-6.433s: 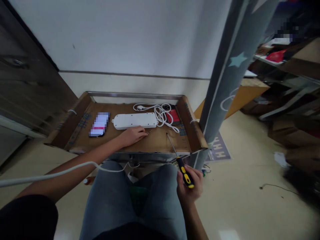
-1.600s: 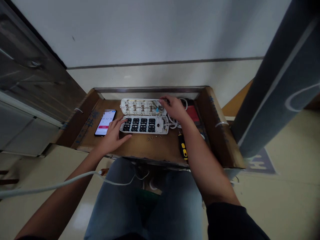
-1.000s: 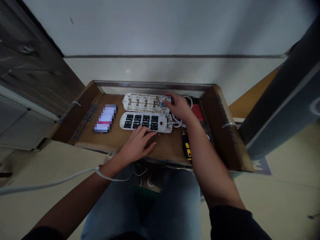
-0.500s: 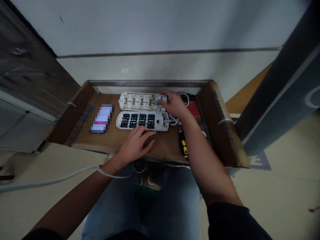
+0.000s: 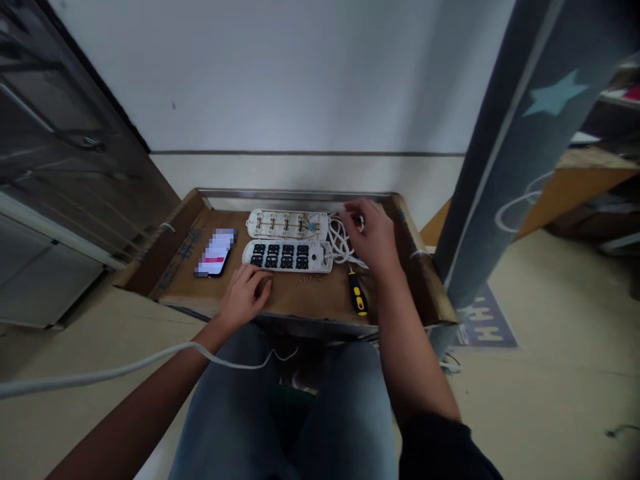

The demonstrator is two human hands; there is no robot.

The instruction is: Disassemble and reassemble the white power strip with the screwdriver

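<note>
Change: the right hand (image 5: 370, 233) has moved off the opened back shell (image 5: 287, 225) and now sits over the coiled white cable (image 5: 341, 243); the left hand (image 5: 245, 297) has drawn back toward the near edge of the board.

Head view, long axis: the shell and the socket half (image 5: 286, 256) of the white plastic power strip lie flat, side by side, their long axes running left to right, parallel to the metal rail (image 5: 295, 195). The shell is the farther piece, its inside facing up.

Position: both halves sit near the middle of the brown board (image 5: 295, 300), and the cable leaves from their right end.

Materials: the shell shows thin brass strips; the socket half shows two rows of black square sockets.

Left hand: open, palm down, fingers lightly curved, on the board just below the socket half.

Right hand: fingers curled at the cable; whether they grip it cannot be told.

Nearby: a yellow-and-black screwdriver (image 5: 357, 293) lies right of the halves, its tip pointing away from the person. Tiny screws (image 5: 307, 280) lie below the socket half. A phone (image 5: 215, 252) with a blurred screen lies left of it.
</note>
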